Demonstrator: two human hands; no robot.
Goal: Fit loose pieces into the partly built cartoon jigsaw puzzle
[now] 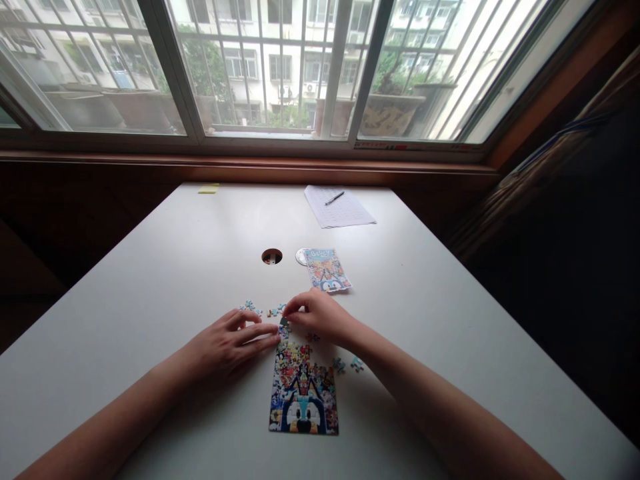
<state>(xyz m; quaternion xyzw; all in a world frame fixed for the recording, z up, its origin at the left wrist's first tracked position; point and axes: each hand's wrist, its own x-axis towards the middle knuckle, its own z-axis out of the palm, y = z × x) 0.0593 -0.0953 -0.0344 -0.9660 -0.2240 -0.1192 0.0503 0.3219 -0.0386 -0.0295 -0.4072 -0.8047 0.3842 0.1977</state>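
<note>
Partly assembled jigsaw puzzle point(304, 390) flat on white table point(150, 280), top edge masked by both hands. Left hand point(230, 343) flat, fingers extended, holding nothing. Right hand point(320, 315) grip pinched; piece between fingertips too small to confirm. Loose pieces point(250, 307) nearby, shapes indistinct.

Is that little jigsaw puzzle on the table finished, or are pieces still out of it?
Unfinished. The jigsaw puzzle is assembled except at its top edge, and loose pieces lie around it on the white table.
</note>
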